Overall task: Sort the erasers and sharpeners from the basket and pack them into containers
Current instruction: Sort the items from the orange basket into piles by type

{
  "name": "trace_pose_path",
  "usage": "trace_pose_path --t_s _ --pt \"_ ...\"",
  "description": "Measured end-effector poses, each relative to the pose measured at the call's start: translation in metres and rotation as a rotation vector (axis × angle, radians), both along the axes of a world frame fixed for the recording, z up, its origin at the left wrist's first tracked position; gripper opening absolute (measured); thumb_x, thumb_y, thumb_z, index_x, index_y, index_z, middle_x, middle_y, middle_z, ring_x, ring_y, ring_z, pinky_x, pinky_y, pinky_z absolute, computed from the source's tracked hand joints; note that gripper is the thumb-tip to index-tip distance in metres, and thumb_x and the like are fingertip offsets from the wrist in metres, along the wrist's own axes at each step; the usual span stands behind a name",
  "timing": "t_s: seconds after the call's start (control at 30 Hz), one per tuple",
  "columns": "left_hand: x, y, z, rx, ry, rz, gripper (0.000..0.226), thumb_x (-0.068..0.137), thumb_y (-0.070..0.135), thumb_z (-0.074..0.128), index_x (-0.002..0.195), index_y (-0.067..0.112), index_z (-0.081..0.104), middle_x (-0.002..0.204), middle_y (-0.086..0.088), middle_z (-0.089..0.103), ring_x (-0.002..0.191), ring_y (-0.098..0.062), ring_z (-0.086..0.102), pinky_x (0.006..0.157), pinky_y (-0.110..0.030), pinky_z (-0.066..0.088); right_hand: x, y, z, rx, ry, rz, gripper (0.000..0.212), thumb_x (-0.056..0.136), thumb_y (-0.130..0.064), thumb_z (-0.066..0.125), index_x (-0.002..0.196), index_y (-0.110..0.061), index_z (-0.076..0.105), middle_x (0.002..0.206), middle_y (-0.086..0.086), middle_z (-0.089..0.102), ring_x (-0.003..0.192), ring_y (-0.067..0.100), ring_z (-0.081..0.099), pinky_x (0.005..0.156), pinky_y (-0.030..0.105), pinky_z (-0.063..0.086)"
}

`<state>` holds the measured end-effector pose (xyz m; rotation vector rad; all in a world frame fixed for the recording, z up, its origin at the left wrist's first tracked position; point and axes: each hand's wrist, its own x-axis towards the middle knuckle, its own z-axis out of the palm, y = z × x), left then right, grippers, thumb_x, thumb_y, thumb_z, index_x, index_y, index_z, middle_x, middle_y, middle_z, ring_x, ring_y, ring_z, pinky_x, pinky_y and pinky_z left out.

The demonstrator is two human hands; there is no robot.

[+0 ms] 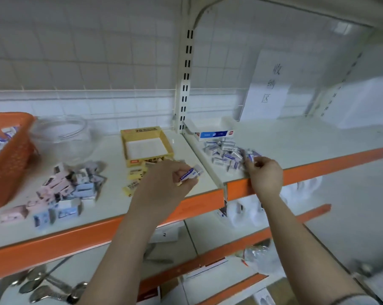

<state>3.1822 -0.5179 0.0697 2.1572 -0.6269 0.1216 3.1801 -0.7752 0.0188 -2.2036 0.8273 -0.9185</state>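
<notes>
My left hand (164, 183) pinches a white-and-blue eraser (191, 172) above the shelf's front edge, near a few yellow erasers (134, 179). My right hand (264, 172) grips a small blue-and-white eraser (253, 156) at the edge of a pile of like erasers (225, 154) on the right shelf. An orange basket (12, 155) at far left holds more packets. Pink and blue boxed sharpeners (65, 188) lie heaped on the left shelf. An empty yellow cardboard box (145, 145) and a clear plastic jar (60, 135) stand behind them.
A white-and-blue open box (212, 132) stands behind the eraser pile. A slotted upright post (186, 84) divides the two shelves. A paper sign (267, 86) hangs at the back right. Spoons (38, 287) and packages lie on the lower shelves.
</notes>
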Motion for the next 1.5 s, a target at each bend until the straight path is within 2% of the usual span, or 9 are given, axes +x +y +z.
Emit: trace_pose_path --t_s 0.1,0.37,0.5,0.7,0.87,0.97,1.17,1.3,1.5 --pt "0.012 -0.016 -0.002 0.003 -0.038 -0.002 0.014 0.08 0.033 0.07 0.094 0.031 0.07 0.083 0.015 0.059 0.079 -0.001 0.054 0.069 -0.013 0.041 -0.002 -0.004 -0.003 0.021 0.007 0.023 0.043 0.085 -0.036 0.065 0.063 0.0 0.058 0.058 0.018 0.055 0.054 0.026 0.046 0.049 0.032 0.027" --pt "0.062 -0.086 0.01 -0.017 -0.046 -0.139 0.024 0.083 0.022 0.069 0.106 0.016 0.071 0.072 0.012 0.055 0.067 -0.004 0.05 0.063 -0.016 0.04 -0.046 0.004 -0.007 0.004 -0.055 0.003 0.026 0.094 -0.013 0.051 0.111 0.0 0.066 0.127 0.013 0.059 0.115 0.026 0.055 0.083 0.017 0.035" --pt "0.094 -0.125 0.007 0.068 -0.053 -0.193 0.029 0.083 0.022 0.069 0.11 0.014 0.068 0.092 0.0 0.064 0.076 -0.01 0.054 0.071 -0.02 0.043 -0.057 0.001 -0.02 0.0 0.044 0.017 0.029 0.096 -0.018 0.049 0.119 -0.003 0.061 0.137 0.007 0.052 0.101 0.026 0.06 0.068 0.014 0.03" --pt "0.121 -0.151 -0.002 0.162 -0.023 -0.237 0.032 0.083 0.016 0.068 0.115 0.014 0.065 0.11 -0.004 0.066 0.086 -0.009 0.054 0.079 -0.02 0.043 -0.063 -0.005 -0.021 0.05 0.143 0.078 0.038 0.098 -0.022 0.045 0.135 -0.013 0.051 0.15 0.001 0.038 0.109 0.028 0.059 0.077 0.014 0.032" --pt "0.113 -0.145 -0.003 0.119 0.005 -0.209 0.029 0.086 0.018 0.064 0.115 0.014 0.065 0.113 -0.002 0.064 0.095 -0.015 0.06 0.082 -0.025 0.047 -0.065 -0.003 -0.02 0.028 0.123 0.107 0.035 0.097 -0.013 0.044 0.131 -0.011 0.053 0.143 0.0 0.047 0.076 0.016 0.056 0.062 0.007 0.032" --pt "0.1 -0.128 -0.001 0.124 0.016 -0.188 0.023 0.089 0.018 0.059 0.11 0.015 0.068 0.111 0.0 0.066 0.093 -0.014 0.062 0.08 -0.024 0.046 -0.065 -0.001 -0.018 0.021 0.139 0.112 0.03 0.096 -0.011 0.046 0.124 -0.006 0.056 0.136 0.009 0.053 0.086 0.022 0.06 0.065 0.014 0.034" --pt "0.069 -0.071 0.009 0.102 0.027 -0.127 0.02 0.09 0.019 0.057 0.107 0.017 0.069 0.106 0.004 0.063 0.096 -0.011 0.058 0.084 -0.025 0.046 -0.059 0.008 -0.007 -0.018 0.199 0.086 0.013 0.094 -0.011 0.046 0.085 -0.001 0.05 0.104 0.01 0.057 0.056 0.019 0.048 0.052 0.013 0.037" --pt "0.057 -0.014 0.021 0.03 0.033 -0.098 0.019 0.09 0.02 0.058 0.106 0.02 0.068 0.091 0.011 0.061 0.087 -0.007 0.058 0.076 -0.024 0.046 -0.053 0.03 -0.001 0.024 0.236 0.057 0.026 0.096 -0.017 0.046 0.112 -0.001 0.059 0.128 0.016 0.054 0.067 0.025 0.056 0.056 0.023 0.03" --pt "0.075 0.112 0.037 0.028 -0.065 -0.053 0.017 0.089 0.02 0.059 0.102 0.024 0.069 0.083 0.014 0.06 0.072 0.008 0.055 0.055 0.002 0.036 -0.026 0.118 0.015 0.051 0.107 -0.037 0.042 0.089 -0.024 0.047 0.123 -0.002 0.057 0.117 0.025 0.06 0.103 0.036 0.058 0.087 0.038 0.046"
